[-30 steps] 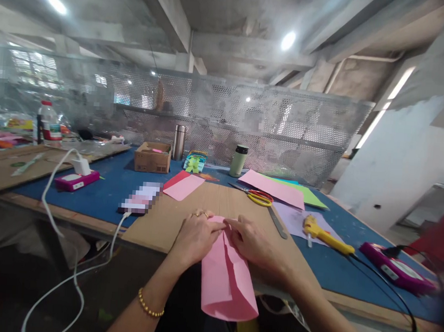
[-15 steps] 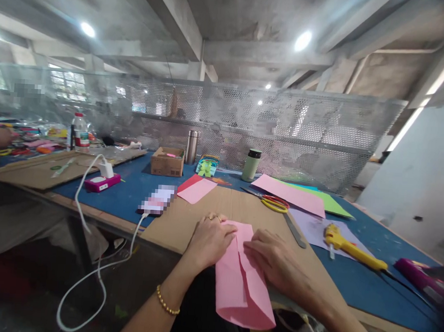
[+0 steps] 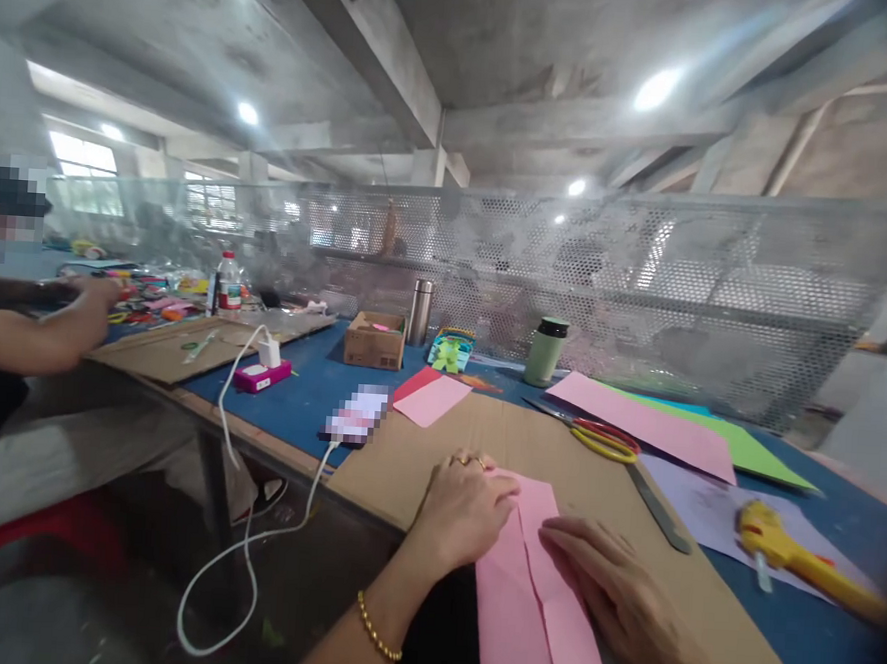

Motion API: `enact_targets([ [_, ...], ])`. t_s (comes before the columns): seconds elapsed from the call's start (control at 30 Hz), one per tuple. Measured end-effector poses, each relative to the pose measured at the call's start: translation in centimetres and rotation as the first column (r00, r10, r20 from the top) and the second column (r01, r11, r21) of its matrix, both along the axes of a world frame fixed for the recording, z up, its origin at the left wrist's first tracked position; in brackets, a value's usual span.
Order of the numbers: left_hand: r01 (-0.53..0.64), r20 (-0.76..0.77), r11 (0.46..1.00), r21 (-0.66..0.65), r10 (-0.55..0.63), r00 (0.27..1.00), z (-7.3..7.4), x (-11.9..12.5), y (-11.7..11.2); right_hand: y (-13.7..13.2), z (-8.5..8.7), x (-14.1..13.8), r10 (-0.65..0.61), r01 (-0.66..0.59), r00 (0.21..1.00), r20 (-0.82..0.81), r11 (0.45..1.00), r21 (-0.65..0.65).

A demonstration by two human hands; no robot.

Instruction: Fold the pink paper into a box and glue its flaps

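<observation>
A folded pink paper (image 3: 533,588) lies on a brown cardboard sheet (image 3: 444,442) and hangs over the table's near edge. My left hand (image 3: 462,514), with a ring and a bead bracelet, presses on the paper's top left corner, fingers curled down. My right hand (image 3: 623,593) lies flat on the paper's right flap, fingers stretched toward the centre crease.
Red-and-yellow scissors (image 3: 602,437), a metal ruler (image 3: 658,505), a yellow glue gun (image 3: 798,554) and pink and green sheets (image 3: 655,420) lie to the right. A phone (image 3: 355,417) on a white cable, a small box (image 3: 374,340), a flask and a green cup stand behind. Another person (image 3: 30,327) works at far left.
The camera has swung left, bringing the person at the left into view. My right hand has slid down the paper's right flap; my left hand stays at the top corner.
</observation>
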State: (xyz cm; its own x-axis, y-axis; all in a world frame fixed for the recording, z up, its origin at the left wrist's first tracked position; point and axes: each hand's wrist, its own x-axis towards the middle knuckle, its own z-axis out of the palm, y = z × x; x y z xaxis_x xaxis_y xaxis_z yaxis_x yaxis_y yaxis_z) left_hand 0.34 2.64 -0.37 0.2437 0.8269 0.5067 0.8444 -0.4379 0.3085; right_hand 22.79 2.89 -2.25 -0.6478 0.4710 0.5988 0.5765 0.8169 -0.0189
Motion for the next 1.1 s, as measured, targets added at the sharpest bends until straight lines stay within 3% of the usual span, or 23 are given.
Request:
enact_targets([
  [0.2,-0.005,-0.007,1.000,-0.023,0.005,1.000,0.3,0.0,-0.3,0.5,-0.3,0.7,0.009,-0.009,1.000,-0.004,1.000,0.016],
  [0.53,0.011,0.016,1.000,-0.027,-0.011,1.000,0.2,0.0,-0.4,-0.2,0.8,-0.1,-0.015,0.004,0.997,-0.077,0.990,-0.142],
  [0.83,0.007,0.038,1.000,-0.031,-0.006,0.999,-0.1,0.1,-0.2,0.1,0.5,0.2,-0.007,-0.002,0.998,-0.067,0.991,-0.130],
  [1.0,-0.180,0.123,0.981,0.077,0.170,0.978,0.7,-2.0,-1.7,0.1,0.4,0.2,-0.009,0.000,0.997,-0.077,0.993,-0.118],
  [1.1,-0.440,0.012,0.889,0.124,0.442,0.897,2.1,-6.2,-2.4,0.1,0.4,0.2,-0.012,0.001,0.995,-0.094,0.993,-0.120],
])
